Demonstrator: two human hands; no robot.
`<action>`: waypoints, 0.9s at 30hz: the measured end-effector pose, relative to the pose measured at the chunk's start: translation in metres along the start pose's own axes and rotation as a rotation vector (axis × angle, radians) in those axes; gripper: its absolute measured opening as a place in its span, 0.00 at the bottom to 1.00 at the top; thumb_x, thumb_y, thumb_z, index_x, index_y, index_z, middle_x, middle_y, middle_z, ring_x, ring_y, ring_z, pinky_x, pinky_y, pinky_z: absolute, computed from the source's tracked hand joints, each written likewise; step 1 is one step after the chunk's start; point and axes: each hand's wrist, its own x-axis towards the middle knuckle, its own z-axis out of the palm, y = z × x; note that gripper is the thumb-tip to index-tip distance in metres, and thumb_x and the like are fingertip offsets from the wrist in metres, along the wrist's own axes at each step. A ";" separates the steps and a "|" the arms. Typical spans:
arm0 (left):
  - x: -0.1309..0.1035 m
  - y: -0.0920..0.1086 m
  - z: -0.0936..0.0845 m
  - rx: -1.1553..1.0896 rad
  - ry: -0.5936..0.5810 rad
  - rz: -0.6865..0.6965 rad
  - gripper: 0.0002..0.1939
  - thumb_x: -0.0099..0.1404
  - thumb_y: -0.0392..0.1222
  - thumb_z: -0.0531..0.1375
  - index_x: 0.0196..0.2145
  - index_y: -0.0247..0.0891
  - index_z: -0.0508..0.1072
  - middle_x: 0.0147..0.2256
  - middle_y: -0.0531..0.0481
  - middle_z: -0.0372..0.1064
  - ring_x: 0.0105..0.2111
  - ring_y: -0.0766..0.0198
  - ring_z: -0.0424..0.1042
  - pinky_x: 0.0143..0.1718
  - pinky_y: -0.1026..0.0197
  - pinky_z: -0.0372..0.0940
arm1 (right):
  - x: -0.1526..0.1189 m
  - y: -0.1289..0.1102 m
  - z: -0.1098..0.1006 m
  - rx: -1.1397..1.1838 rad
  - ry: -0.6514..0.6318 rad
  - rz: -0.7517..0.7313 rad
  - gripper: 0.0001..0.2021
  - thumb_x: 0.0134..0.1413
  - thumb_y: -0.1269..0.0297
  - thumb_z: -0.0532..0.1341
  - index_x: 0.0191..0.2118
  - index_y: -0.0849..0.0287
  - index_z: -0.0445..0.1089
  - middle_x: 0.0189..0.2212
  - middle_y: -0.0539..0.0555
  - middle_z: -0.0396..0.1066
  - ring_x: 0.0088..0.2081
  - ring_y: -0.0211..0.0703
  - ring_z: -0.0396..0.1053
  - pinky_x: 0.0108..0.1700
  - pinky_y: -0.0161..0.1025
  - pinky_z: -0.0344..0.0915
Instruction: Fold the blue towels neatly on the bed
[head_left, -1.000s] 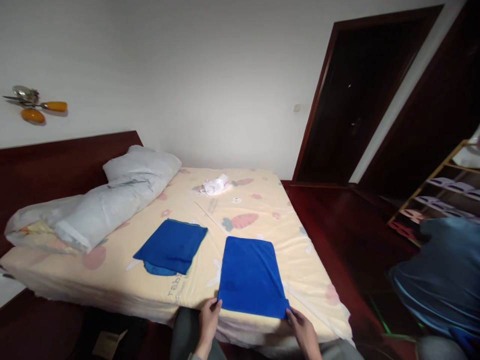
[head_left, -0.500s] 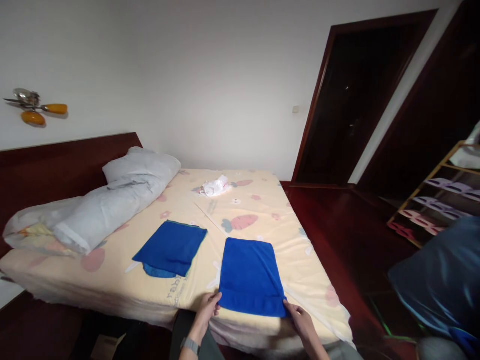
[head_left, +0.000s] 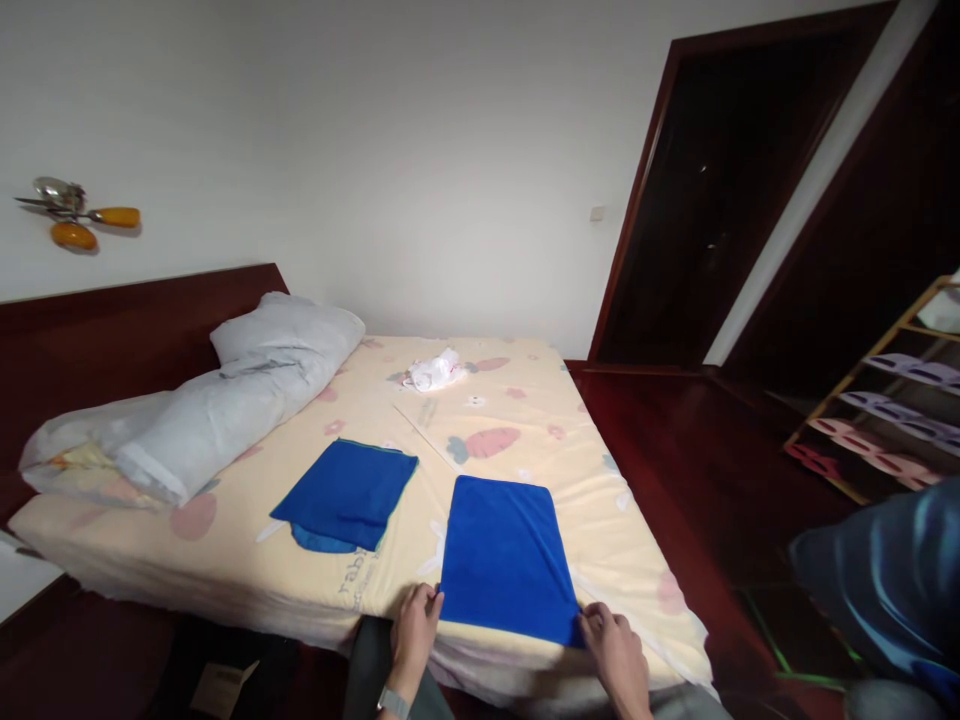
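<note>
A blue cloth (head_left: 506,555) lies spread nearly flat at the front edge of the bed. My left hand (head_left: 417,630), with a watch on the wrist, has its fingers closed at the cloth's near left corner. At the near right corner, my right hand (head_left: 613,648) pinches the fabric between thumb and fingers. Left of this cloth rests a stack of blue cloths (head_left: 345,495) with greenish edging, its lowest layer sticking out at the front.
The bed (head_left: 517,410) has a cream sheet with carrot prints. A crumpled white plastic bag (head_left: 435,371) lies farther back, and a grey quilt (head_left: 247,400) by the headboard (head_left: 142,330). On the right stand a shoe rack (head_left: 874,400) and dark blue fabric (head_left: 885,580).
The band-like crease along the cloth's near edge has smoothed out. Both hands have shifted slightly at the corners, and the whole view has moved a little.
</note>
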 end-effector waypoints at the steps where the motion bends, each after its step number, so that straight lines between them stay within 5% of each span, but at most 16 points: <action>1: -0.001 0.000 -0.004 -0.032 0.011 0.042 0.14 0.68 0.52 0.54 0.33 0.45 0.74 0.36 0.44 0.76 0.38 0.53 0.78 0.42 0.56 0.70 | 0.000 0.000 -0.001 -0.007 0.018 -0.079 0.15 0.39 0.42 0.60 0.29 0.45 0.74 0.32 0.56 0.72 0.38 0.67 0.75 0.47 0.63 0.70; 5: -0.010 -0.004 -0.019 -0.106 -0.091 0.231 0.18 0.64 0.47 0.60 0.50 0.45 0.77 0.54 0.41 0.73 0.56 0.48 0.71 0.59 0.48 0.67 | -0.002 0.007 -0.004 0.089 -0.154 -0.335 0.15 0.42 0.52 0.63 0.39 0.41 0.79 0.46 0.54 0.77 0.51 0.62 0.75 0.59 0.55 0.68; 8: -0.015 -0.006 -0.024 -0.026 -0.249 0.317 0.28 0.56 0.40 0.66 0.56 0.50 0.75 0.62 0.46 0.67 0.63 0.46 0.65 0.66 0.45 0.61 | -0.002 0.021 -0.002 0.115 -0.299 -0.356 0.24 0.35 0.60 0.65 0.45 0.37 0.80 0.52 0.51 0.77 0.57 0.62 0.72 0.63 0.54 0.65; 12: -0.007 -0.007 -0.019 -0.046 -0.243 0.315 0.24 0.61 0.35 0.59 0.53 0.48 0.77 0.57 0.45 0.73 0.59 0.50 0.70 0.63 0.47 0.64 | 0.002 0.031 0.004 0.235 -0.278 -0.244 0.25 0.33 0.60 0.65 0.44 0.38 0.79 0.50 0.49 0.79 0.57 0.63 0.72 0.65 0.54 0.64; 17: 0.013 -0.015 -0.003 -0.206 -0.166 0.237 0.18 0.67 0.48 0.57 0.51 0.42 0.77 0.48 0.41 0.77 0.49 0.52 0.76 0.55 0.49 0.70 | 0.014 0.021 0.007 0.360 -0.228 -0.043 0.19 0.34 0.46 0.66 0.37 0.43 0.79 0.40 0.49 0.83 0.52 0.67 0.76 0.58 0.53 0.70; 21: 0.024 -0.016 0.012 -0.157 -0.094 0.194 0.24 0.69 0.58 0.54 0.51 0.40 0.77 0.50 0.37 0.77 0.53 0.48 0.74 0.59 0.46 0.66 | 0.022 0.003 0.006 0.325 -0.223 -0.005 0.20 0.33 0.40 0.65 0.32 0.46 0.79 0.37 0.52 0.83 0.50 0.70 0.76 0.56 0.54 0.70; 27: 0.033 -0.006 0.021 -0.072 -0.041 0.065 0.25 0.71 0.57 0.48 0.45 0.39 0.77 0.46 0.36 0.78 0.51 0.49 0.76 0.56 0.51 0.67 | 0.024 -0.008 0.000 0.288 -0.227 -0.029 0.19 0.37 0.39 0.63 0.23 0.49 0.76 0.32 0.54 0.83 0.47 0.71 0.77 0.54 0.52 0.71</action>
